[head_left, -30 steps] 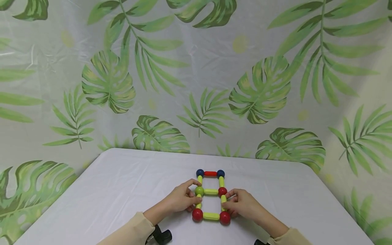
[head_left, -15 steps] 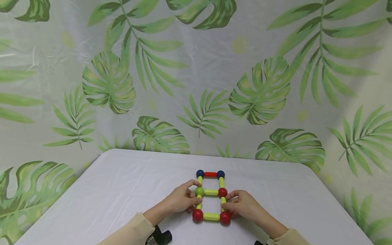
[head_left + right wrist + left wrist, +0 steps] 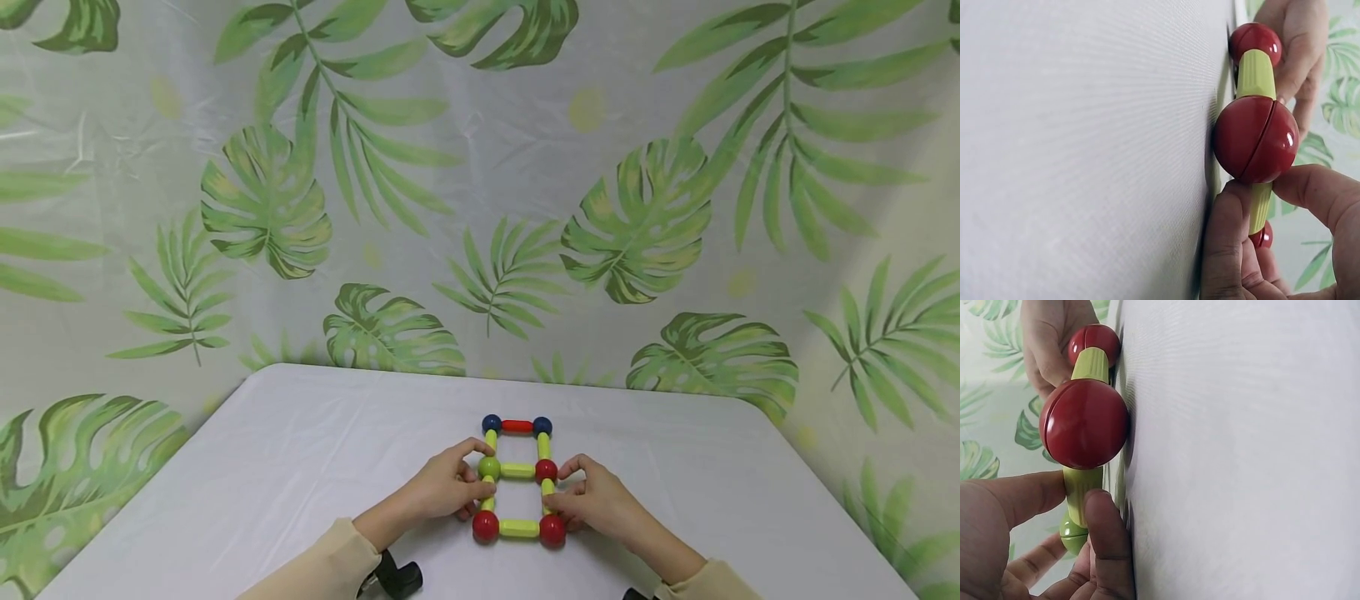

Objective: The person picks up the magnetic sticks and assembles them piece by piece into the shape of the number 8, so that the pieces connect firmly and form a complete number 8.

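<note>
A ladder-like frame of magnetic sticks and balls lies flat on the table, two squares long. Its near end has two red balls joined by a yellow-green stick. A green ball and a red ball mark the middle, and two blue balls with a red stick the far end. My left hand pinches the near left stick, its index finger at the green ball. My right hand pinches the near right stick; its index finger is apart from the middle red ball.
The table has a white cover. Behind it hangs a leaf-patterned curtain. A black wrist camera mount sits below my left sleeve.
My right index finger has lifted away from the middle red ball. The frame has shifted very slightly to the right; my left hand keeps its hold.
</note>
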A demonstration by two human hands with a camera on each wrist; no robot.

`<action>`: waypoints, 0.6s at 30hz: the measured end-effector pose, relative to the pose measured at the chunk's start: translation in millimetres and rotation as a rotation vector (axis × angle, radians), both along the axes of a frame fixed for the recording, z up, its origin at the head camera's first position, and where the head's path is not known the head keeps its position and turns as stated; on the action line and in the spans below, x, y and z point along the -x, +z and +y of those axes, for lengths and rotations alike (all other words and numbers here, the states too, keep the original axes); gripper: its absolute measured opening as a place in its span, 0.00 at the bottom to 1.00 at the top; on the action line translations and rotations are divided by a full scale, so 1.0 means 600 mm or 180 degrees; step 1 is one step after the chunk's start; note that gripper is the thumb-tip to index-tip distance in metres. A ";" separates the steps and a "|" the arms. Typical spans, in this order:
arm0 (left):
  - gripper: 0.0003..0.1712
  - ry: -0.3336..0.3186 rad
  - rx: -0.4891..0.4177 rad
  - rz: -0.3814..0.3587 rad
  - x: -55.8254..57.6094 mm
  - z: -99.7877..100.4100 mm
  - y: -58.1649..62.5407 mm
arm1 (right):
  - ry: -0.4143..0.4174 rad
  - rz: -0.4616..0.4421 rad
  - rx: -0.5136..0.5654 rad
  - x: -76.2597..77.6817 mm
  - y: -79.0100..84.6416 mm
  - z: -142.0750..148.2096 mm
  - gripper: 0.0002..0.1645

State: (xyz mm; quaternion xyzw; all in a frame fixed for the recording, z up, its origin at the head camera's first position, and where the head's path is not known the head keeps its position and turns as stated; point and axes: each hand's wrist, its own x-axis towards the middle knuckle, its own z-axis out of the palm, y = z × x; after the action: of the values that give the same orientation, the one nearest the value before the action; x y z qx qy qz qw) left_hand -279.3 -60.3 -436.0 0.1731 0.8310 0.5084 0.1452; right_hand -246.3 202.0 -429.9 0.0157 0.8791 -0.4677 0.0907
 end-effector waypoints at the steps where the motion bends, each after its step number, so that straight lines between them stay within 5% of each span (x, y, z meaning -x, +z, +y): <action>1: 0.29 0.0000 -0.0004 -0.0001 0.000 0.000 0.001 | 0.0007 0.0005 -0.0003 0.000 0.000 0.000 0.26; 18: 0.28 -0.0026 0.0059 -0.0031 0.002 0.001 0.004 | 0.0177 0.0021 -0.0045 0.005 -0.001 0.003 0.23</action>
State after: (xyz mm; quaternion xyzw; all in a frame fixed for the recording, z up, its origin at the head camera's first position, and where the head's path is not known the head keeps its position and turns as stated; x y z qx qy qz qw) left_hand -280.2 -59.6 -433.6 0.1727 0.8342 0.5009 0.1529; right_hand -249.6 203.9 -430.7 -0.0097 0.8828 -0.4588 0.1007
